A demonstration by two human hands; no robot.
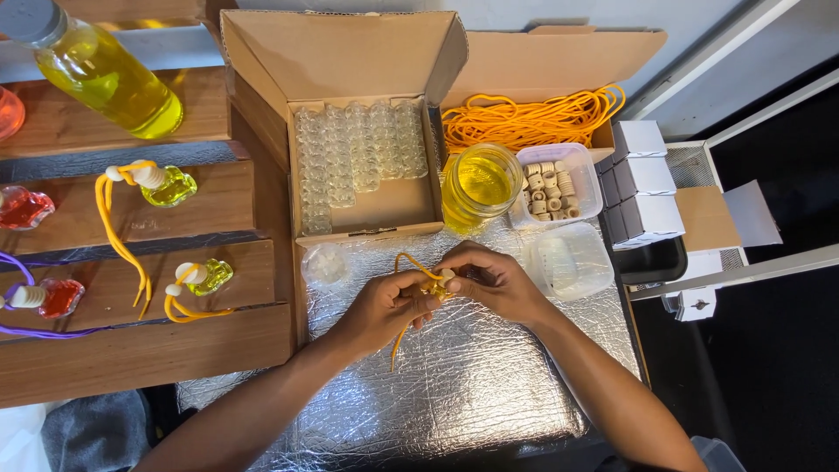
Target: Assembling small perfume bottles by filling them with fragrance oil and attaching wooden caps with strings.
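My left hand point(384, 304) and right hand point(494, 281) meet just in front of the open cardboard box point(367, 205), fingers pinched shut together on a small yellow-filled bottle point(440, 284) with a wooden cap, its orange cord point(404, 262) looping over my left fingers above the foil-covered tabletop point(463, 385).

Silver foil-covered worktop point(472, 385) directly beneath the grip. Stepped dark wooden shelves point(131, 350) off to its left, rising away in tiers. Pale wall point(559, 13) beyond, past the far edge. White metal frame rails point(743, 271) to the right, over dark floor point(778, 376). Bright, even light throughout.
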